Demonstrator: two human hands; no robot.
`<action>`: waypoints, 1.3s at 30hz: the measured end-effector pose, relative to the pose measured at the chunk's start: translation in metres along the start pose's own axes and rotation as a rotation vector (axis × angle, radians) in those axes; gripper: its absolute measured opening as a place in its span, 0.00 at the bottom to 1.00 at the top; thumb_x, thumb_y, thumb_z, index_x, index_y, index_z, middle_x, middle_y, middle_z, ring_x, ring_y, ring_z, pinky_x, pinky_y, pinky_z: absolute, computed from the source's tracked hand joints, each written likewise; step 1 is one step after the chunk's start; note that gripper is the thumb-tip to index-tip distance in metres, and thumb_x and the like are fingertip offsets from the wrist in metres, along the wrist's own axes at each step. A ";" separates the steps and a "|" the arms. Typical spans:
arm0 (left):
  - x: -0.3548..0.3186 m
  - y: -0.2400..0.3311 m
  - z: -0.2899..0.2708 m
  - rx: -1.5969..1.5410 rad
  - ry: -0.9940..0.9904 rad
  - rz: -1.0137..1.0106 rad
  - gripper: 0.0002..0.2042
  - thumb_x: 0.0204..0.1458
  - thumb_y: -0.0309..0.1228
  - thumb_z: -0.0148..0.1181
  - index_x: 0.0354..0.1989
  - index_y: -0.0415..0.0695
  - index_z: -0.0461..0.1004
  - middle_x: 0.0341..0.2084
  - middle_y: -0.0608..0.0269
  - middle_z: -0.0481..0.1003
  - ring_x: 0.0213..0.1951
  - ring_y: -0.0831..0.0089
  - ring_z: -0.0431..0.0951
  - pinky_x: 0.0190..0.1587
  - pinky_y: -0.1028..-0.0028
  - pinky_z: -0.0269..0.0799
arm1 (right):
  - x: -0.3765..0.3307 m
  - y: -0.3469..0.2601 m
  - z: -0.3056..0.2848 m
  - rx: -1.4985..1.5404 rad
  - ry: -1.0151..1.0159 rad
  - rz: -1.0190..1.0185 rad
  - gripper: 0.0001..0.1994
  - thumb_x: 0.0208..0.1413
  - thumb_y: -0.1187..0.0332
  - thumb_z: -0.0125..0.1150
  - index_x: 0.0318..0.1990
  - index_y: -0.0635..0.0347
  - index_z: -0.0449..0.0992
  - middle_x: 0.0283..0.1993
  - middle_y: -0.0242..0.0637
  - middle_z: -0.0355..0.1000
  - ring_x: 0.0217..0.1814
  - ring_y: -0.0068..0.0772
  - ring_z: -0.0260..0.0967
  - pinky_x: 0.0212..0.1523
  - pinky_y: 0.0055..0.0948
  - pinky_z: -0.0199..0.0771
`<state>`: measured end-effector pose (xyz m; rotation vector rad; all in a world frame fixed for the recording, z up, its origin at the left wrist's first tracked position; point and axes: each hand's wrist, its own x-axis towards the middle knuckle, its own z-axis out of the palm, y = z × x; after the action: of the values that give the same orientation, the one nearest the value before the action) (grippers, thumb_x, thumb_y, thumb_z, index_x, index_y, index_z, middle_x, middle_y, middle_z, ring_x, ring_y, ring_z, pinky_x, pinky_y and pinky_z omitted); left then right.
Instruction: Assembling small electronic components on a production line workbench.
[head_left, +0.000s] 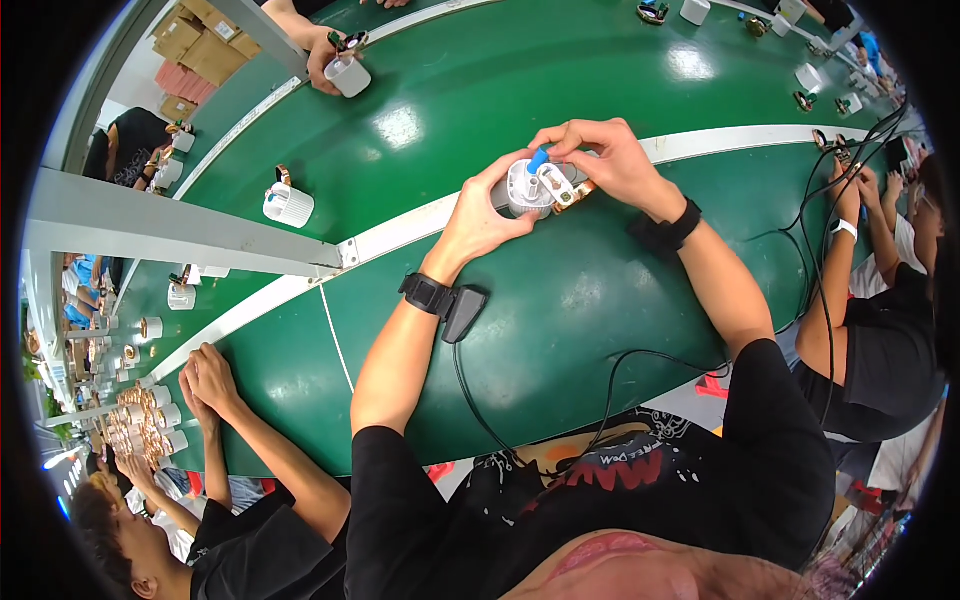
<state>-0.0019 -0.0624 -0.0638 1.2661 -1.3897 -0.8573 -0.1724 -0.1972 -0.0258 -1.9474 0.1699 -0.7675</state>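
My left hand (483, 218) curls around a white ribbed cylindrical housing (522, 183), thumb on its near side, holding it over the white strip along the green table. A small blue cylindrical part (538, 160) stands up from the housing's open top. Fingertips of my right hand (612, 165) close in a pinch at that blue part; their exact contact is partly hidden. Against the housing's right side, under my right hand, sits a copper-coloured coil (574, 196) with a small white and green piece on it.
Another white housing with a coil (289, 205) stands on the far green belt (450, 100). A co-worker's hand (322, 62) holds a similar unit across it. A metal post (180, 225) cuts in at left. Black cables (470, 395) trail over the near table; co-workers sit on both sides.
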 end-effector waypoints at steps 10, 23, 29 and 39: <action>-0.002 -0.001 0.002 -0.009 -0.064 0.031 0.37 0.35 0.23 0.67 0.61 0.40 0.67 0.48 0.56 0.75 0.50 0.68 0.75 0.58 0.69 0.68 | 0.001 -0.011 -0.017 -0.187 -0.209 0.016 0.03 0.52 0.84 0.56 0.31 0.68 0.74 0.38 0.41 0.79 0.43 0.38 0.79 0.42 0.30 0.78; 0.000 -0.004 0.001 -0.082 -0.069 0.012 0.41 0.35 0.22 0.66 0.66 0.41 0.62 0.49 0.55 0.75 0.51 0.70 0.75 0.58 0.72 0.67 | -0.008 -0.023 -0.008 -0.590 -0.168 -0.193 0.12 0.50 0.79 0.62 0.43 0.59 0.80 0.31 0.37 0.74 0.41 0.37 0.70 0.40 0.33 0.73; -0.001 -0.001 0.003 -0.069 -0.099 0.018 0.41 0.35 0.22 0.66 0.67 0.42 0.61 0.47 0.55 0.76 0.49 0.70 0.76 0.56 0.73 0.67 | -0.016 -0.021 -0.009 -0.606 -0.251 -0.097 0.18 0.49 0.80 0.61 0.48 0.52 0.79 0.31 0.34 0.73 0.36 0.37 0.68 0.37 0.35 0.70; 0.000 -0.001 0.001 -0.078 -0.135 -0.058 0.41 0.34 0.18 0.64 0.66 0.40 0.61 0.53 0.56 0.73 0.54 0.71 0.73 0.62 0.71 0.63 | -0.024 -0.042 0.010 -1.061 -0.269 -0.067 0.25 0.42 0.81 0.58 0.50 0.50 0.79 0.32 0.32 0.75 0.33 0.37 0.68 0.35 0.35 0.73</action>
<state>-0.0025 -0.0623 -0.0653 1.2128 -1.4162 -1.0432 -0.1939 -0.1590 -0.0038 -3.0450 0.4052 -0.4606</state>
